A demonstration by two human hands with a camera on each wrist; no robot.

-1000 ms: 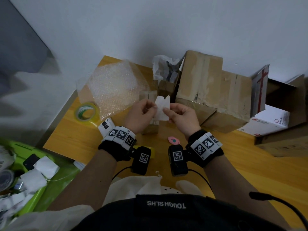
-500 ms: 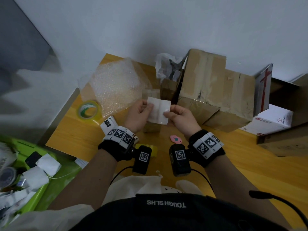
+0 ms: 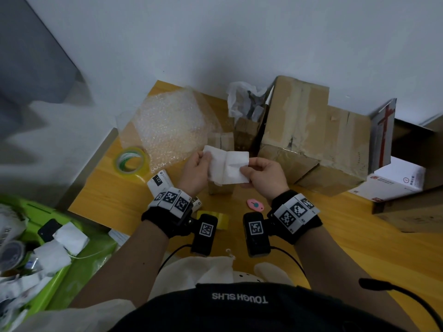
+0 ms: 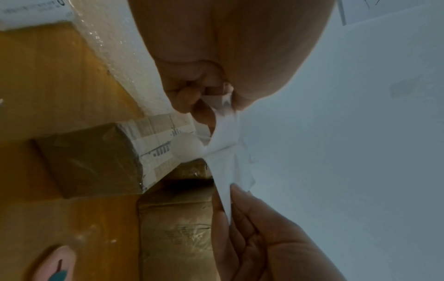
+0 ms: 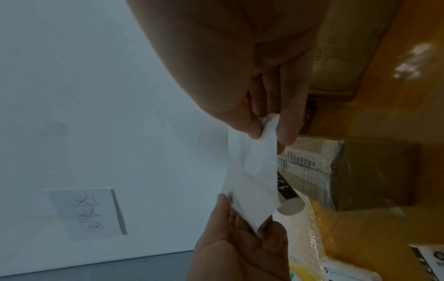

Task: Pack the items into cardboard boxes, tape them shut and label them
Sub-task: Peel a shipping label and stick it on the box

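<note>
A creased white paper label [image 3: 227, 167] is stretched flat between both hands above the wooden table [image 3: 359, 240]. My left hand [image 3: 200, 167] pinches its left edge, and my right hand [image 3: 257, 174] pinches its right edge. The left wrist view shows the label [image 4: 225, 144] edge-on, and so does the right wrist view, where the label [image 5: 254, 171] is pinched between thumb and fingers. Right under the label stands a small taped cardboard box [image 3: 220, 188]. Its top carries a printed label [image 4: 165, 144].
Large taped cardboard boxes [image 3: 311, 137] stand at the back right, beside a white carton [image 3: 398, 183]. A bubble wrap sheet [image 3: 167, 125] and a tape roll [image 3: 130, 160] lie on the left. A pink cutter [image 3: 255, 204] lies near my right wrist. A green bin [image 3: 60, 259] sits left of the table.
The label was folded and bunched between my fingers a second ago. Now it is pulled open and flat, with my hands further apart.
</note>
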